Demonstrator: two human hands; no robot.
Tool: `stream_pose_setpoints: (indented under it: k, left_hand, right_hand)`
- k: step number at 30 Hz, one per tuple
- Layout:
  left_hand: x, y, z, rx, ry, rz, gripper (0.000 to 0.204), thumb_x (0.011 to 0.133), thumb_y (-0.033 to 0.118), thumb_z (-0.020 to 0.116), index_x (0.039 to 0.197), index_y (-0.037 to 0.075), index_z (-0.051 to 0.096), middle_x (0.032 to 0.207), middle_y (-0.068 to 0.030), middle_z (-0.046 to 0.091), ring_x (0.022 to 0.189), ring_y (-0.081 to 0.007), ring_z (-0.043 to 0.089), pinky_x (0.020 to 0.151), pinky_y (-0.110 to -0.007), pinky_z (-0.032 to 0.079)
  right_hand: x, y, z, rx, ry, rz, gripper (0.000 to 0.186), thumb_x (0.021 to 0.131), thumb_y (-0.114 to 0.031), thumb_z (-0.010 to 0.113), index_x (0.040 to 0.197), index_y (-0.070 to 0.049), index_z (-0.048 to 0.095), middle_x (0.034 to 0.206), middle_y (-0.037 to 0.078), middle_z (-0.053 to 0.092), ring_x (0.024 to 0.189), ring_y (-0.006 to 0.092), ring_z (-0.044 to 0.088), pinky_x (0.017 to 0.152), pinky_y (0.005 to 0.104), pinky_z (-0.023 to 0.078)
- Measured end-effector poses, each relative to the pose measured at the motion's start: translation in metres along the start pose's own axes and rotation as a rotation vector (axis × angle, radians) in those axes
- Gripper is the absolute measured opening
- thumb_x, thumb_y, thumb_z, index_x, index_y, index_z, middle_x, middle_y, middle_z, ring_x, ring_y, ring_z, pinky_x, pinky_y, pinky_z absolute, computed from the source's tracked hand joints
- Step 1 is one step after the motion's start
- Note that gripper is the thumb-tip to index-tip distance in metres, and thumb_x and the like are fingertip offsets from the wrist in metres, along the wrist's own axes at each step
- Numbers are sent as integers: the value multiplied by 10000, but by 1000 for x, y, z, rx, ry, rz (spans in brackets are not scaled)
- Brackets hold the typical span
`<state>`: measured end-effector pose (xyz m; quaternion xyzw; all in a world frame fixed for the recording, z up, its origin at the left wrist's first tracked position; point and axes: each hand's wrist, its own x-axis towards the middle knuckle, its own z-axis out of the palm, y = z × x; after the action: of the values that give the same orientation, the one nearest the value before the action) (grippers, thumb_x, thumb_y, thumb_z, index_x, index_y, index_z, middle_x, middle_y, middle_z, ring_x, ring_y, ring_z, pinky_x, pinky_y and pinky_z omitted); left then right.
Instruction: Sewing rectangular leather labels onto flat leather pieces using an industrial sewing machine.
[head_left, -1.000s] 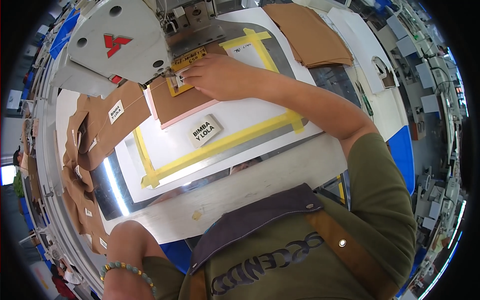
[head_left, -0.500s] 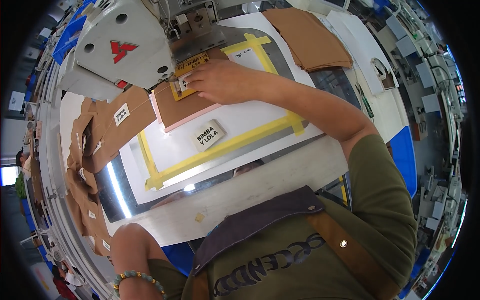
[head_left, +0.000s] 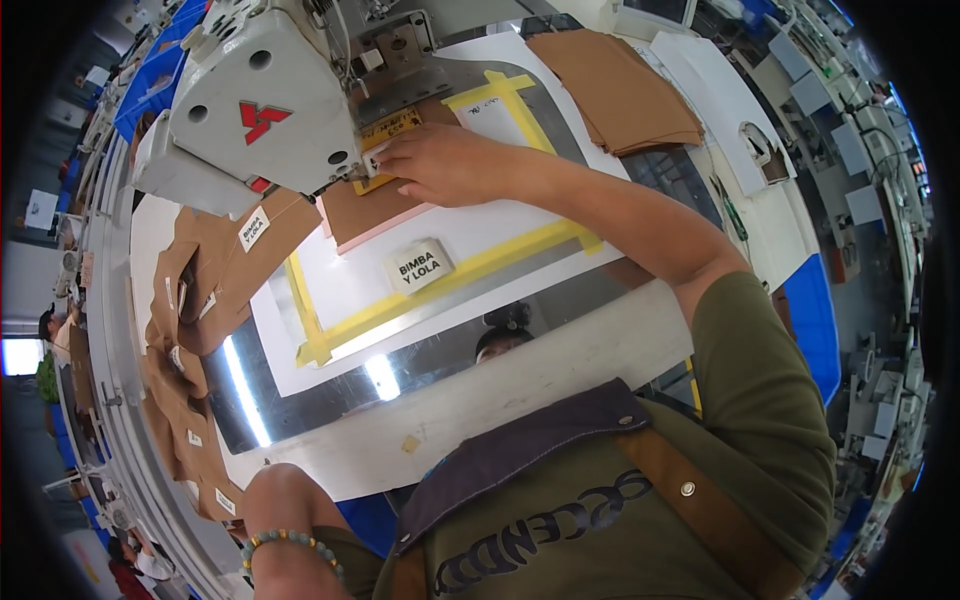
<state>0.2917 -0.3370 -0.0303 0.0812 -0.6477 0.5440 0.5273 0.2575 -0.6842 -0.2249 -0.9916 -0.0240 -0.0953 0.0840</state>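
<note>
My right hand (head_left: 440, 168) reaches in at the sewing machine head (head_left: 265, 115), its fingertips down beside the needle area. The fingers rest on a small white label (head_left: 373, 160), mostly hidden by them. Around the label sits a yellow template frame (head_left: 392, 127), over a brown flat piece (head_left: 365, 215) with a pink edge strip. The thumb stands apart from the other fingers. Below the hand lies a stack of white printed labels (head_left: 420, 266) on a white sheet. Of my left arm only a bare bent part with a beaded bracelet (head_left: 290, 538) shows at the lower edge; the hand is out of view.
Yellow tape (head_left: 445, 298) borders the white sheet. Brown pieces with white labels (head_left: 190, 350) hang in a heap on the left. A brown stack (head_left: 615, 95) lies at the back right, near green-handled snips (head_left: 733, 215) and a blue bin (head_left: 808, 315).
The whole view has shifted slightly, with the machine head now further right. My right fingers have closed in nearer the needle and cover more of the label. The loose labels stay put.
</note>
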Motion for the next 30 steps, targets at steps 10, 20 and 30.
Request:
stream_pose_setpoints:
  k: [10, 20, 30]
  left_hand:
    - [-154, -4, -27, 245, -1103, -886, 241, 978, 105, 668, 1201, 46, 742, 1307, -138, 714, 1377, -404, 556, 1128, -498, 432]
    - [-264, -22, -23, 46, -1347, -1127, 482, 973, 181, 732, 1428, 55, 633, 1537, -119, 584, 1511, -429, 385, 1246, -516, 354]
    - [-271, -28, -6, -72, -1365, -1205, 358, 977, 145, 709, 1309, 11, 709, 1489, -116, 632, 1396, -399, 504, 1219, -477, 377]
  right_hand:
    - [-70, 43, -36, 96, 180, 195, 435, 1051, -276, 644, 1444, -91, 652, 1584, 82, 548, 1511, 308, 427, 1252, 435, 357]
    - [-77, 79, -28, 80, 363, 289, 320, 1039, -228, 665, 1313, -77, 729, 1583, 72, 557, 1534, 309, 406, 1254, 455, 349]
    - [-76, 73, -27, 109, 390, 252, 317, 1009, -260, 689, 1247, -66, 766, 1498, 120, 628, 1478, 334, 475, 1216, 473, 395]
